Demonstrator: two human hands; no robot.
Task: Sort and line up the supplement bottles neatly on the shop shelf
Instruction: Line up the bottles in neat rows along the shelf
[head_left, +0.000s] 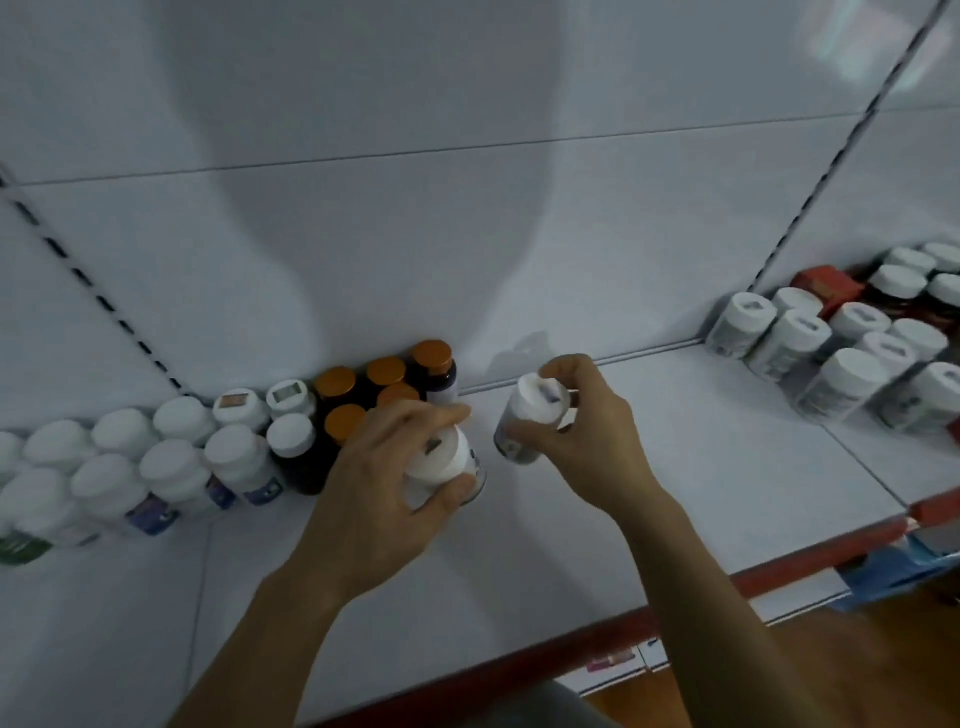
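My left hand (387, 483) grips a white-capped bottle (447, 460) by its cap, just right of the dark orange-capped bottles (387, 371). My right hand (582, 431) holds a second white-capped bottle (530, 415), tilted, a little to the right of the first. Both sit low over the white shelf (571, 545). A double row of white-capped bottles (171, 462) runs left from the orange-capped group along the back wall. Whether the held bottles touch the shelf I cannot tell.
Another cluster of white-capped bottles (831, 358) and a red box (826, 286) stand at the right end of the shelf. The shelf's red front edge (597, 639) runs along the bottom. White back panels with slotted uprights (831, 171) rise behind.
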